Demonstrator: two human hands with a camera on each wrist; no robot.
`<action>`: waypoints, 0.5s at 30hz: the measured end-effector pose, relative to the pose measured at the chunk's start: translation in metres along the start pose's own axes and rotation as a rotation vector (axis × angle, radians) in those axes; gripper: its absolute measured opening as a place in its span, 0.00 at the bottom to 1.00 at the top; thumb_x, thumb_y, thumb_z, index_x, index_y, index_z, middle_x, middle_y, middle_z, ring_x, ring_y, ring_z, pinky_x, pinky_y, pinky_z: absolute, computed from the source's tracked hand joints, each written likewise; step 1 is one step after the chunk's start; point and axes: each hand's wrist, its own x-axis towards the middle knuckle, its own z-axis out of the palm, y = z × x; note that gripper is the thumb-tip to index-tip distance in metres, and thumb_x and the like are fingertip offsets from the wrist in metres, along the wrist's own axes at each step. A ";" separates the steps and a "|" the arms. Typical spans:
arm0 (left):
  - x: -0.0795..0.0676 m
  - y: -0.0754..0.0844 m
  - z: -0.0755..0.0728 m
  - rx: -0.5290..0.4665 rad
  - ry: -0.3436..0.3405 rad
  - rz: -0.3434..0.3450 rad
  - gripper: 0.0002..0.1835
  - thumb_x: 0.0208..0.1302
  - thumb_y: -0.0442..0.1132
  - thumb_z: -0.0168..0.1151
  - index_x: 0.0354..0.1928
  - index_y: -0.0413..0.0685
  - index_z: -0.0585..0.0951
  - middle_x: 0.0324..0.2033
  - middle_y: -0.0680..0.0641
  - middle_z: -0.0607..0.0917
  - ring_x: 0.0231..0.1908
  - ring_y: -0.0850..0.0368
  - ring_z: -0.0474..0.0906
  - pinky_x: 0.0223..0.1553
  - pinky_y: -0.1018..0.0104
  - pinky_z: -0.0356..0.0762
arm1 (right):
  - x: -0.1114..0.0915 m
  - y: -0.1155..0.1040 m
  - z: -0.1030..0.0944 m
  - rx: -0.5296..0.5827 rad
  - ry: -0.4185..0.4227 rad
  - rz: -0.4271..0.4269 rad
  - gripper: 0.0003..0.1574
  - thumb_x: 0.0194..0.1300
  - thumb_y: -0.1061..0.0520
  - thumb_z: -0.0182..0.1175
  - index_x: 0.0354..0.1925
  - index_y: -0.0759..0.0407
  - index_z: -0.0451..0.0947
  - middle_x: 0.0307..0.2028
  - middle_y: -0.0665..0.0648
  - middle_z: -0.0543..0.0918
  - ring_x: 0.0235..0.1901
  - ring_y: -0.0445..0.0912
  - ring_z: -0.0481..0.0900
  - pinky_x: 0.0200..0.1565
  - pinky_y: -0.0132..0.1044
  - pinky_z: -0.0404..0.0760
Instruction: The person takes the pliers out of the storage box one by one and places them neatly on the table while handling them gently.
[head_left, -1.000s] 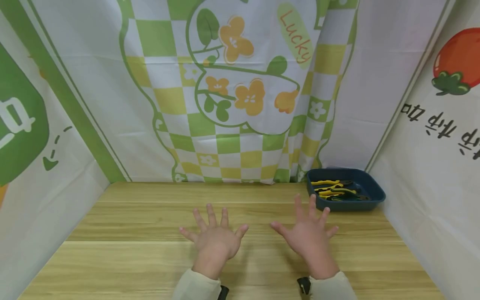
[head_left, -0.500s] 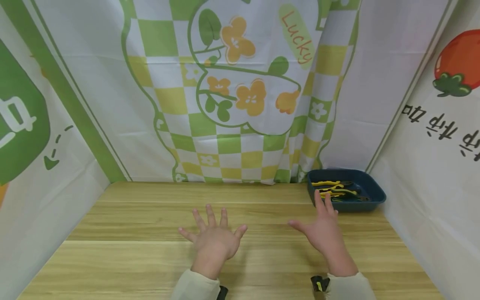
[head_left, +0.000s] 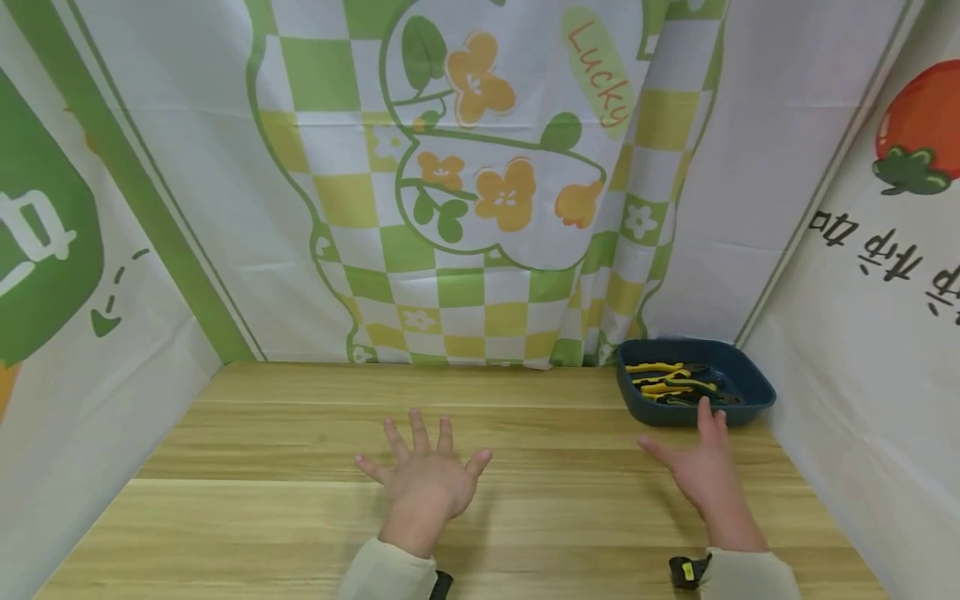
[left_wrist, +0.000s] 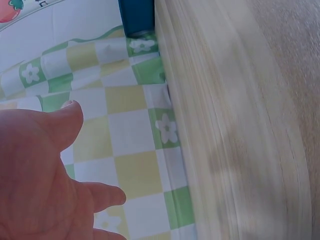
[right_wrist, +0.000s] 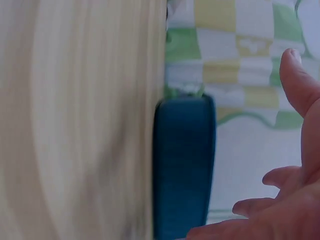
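My left hand (head_left: 426,485) is held over the middle of the wooden table with its fingers spread, holding nothing. Further right, my right hand (head_left: 708,471) extends toward a dark blue plastic tray (head_left: 645,412), its thumb apart from the straight fingers and its fingertips overlapping the tray's front rim in the head view. Several pliers (head_left: 663,387) with yellow and black handles, one with a green handle, lie in the tray. In the right wrist view, the thumb and fingers of that hand (right_wrist: 295,195) stand beside the tray's side wall (right_wrist: 182,165), with nothing in them.
A checkered green and yellow curtain (head_left: 461,287) hangs along the table's back edge. White printed cloth walls (head_left: 847,350) rise on both sides. The tray stands in the back right corner of the wooden table (head_left: 300,433).
My right hand has moved right, from the middle right of the table to just in front of the tray, turning so its fingers look closer together. The left hand stays nearly still, spread.
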 end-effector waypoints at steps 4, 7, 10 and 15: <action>0.001 -0.001 0.000 0.005 -0.005 -0.002 0.51 0.63 0.80 0.26 0.79 0.57 0.56 0.77 0.35 0.40 0.70 0.24 0.25 0.51 0.14 0.23 | 0.002 0.015 -0.010 0.057 0.011 0.059 0.85 0.54 0.27 0.69 0.74 0.53 0.14 0.72 0.68 0.16 0.70 0.71 0.23 0.66 0.69 0.40; 0.002 -0.001 0.001 0.003 -0.007 -0.007 0.51 0.62 0.80 0.25 0.79 0.57 0.56 0.77 0.35 0.40 0.70 0.24 0.24 0.50 0.14 0.22 | 0.004 0.025 -0.018 0.086 0.027 0.081 0.84 0.56 0.30 0.69 0.74 0.54 0.13 0.72 0.68 0.17 0.70 0.70 0.22 0.68 0.66 0.37; 0.002 -0.002 0.001 -0.001 -0.002 -0.009 0.51 0.62 0.81 0.26 0.79 0.57 0.57 0.77 0.35 0.41 0.70 0.24 0.24 0.50 0.14 0.21 | 0.008 0.034 -0.027 0.130 0.049 0.090 0.83 0.58 0.33 0.70 0.74 0.53 0.12 0.73 0.66 0.17 0.71 0.68 0.22 0.68 0.65 0.36; 0.003 -0.003 0.002 -0.001 0.001 -0.005 0.51 0.63 0.80 0.26 0.78 0.57 0.57 0.76 0.35 0.42 0.70 0.23 0.25 0.50 0.14 0.22 | 0.017 0.051 -0.042 0.162 0.109 0.075 0.81 0.60 0.34 0.69 0.74 0.56 0.13 0.74 0.67 0.20 0.71 0.68 0.24 0.68 0.65 0.38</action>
